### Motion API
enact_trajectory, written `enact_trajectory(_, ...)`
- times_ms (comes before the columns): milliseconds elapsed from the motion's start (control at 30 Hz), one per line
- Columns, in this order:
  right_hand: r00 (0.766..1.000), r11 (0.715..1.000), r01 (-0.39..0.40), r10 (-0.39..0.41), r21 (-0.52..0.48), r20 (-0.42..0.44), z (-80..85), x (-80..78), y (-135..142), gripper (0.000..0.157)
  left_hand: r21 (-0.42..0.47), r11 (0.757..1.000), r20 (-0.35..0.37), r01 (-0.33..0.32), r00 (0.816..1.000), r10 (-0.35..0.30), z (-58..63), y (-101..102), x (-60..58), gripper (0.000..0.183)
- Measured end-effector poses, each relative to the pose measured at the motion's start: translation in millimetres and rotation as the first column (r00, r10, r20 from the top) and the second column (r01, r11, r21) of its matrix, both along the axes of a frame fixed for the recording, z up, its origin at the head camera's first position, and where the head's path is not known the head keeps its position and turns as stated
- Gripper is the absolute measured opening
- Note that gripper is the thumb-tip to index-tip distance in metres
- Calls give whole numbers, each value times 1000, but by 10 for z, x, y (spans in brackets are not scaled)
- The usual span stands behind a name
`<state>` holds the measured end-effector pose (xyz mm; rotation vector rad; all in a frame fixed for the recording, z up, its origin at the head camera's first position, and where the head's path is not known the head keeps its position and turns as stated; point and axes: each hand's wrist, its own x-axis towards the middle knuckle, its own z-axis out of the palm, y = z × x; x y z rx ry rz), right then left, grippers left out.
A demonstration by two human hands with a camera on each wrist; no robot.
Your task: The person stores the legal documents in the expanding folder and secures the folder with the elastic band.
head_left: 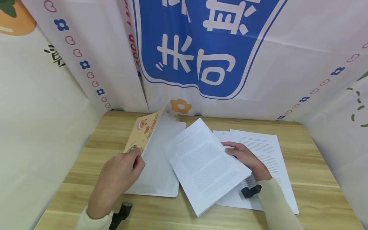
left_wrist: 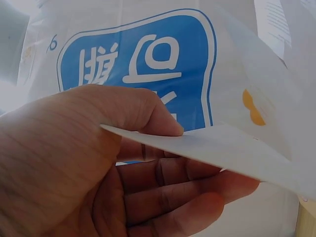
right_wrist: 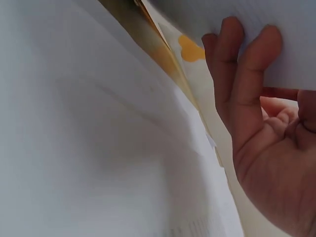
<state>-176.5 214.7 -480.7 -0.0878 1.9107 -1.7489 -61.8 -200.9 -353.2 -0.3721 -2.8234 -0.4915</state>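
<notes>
My left hand [head_left: 119, 174] pinches the edge of an orange folder cover [head_left: 143, 127] printed with cartoon figures and holds it raised at a slant. In the left wrist view, the thumb lies on top of the pale cover [left_wrist: 217, 145] and the fingers are beneath it. The folder's whitish inside [head_left: 161, 166] lies open on the table. My right hand [head_left: 245, 156] grips the right edge of a tilted stack of printed sheets [head_left: 207, 166], fingers on its underside in the right wrist view. The stack's left corner overlaps the folder, looking hazy there.
More printed papers [head_left: 270, 166] lie on the right of the wooden table [head_left: 316, 179], partly under the held stack and right forearm. A white sheet with a blue printed sign [head_left: 201, 64] hangs behind the table; pale sheets also hang at both sides.
</notes>
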Motion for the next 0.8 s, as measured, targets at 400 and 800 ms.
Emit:
enact_trajectory(400, 1000, 993, 20, -19, -114, 10, -138, -37, -188, 51, 3, 1000, -10, 3, 1000, -3, -9, 8, -1, 14)
enact_trajectory(800, 995, 992, 103, -103, -68, 0, -103, -10, -487, 53, -3, 1000, 14, 6, 1000, -5, -5, 0, 11, 10)
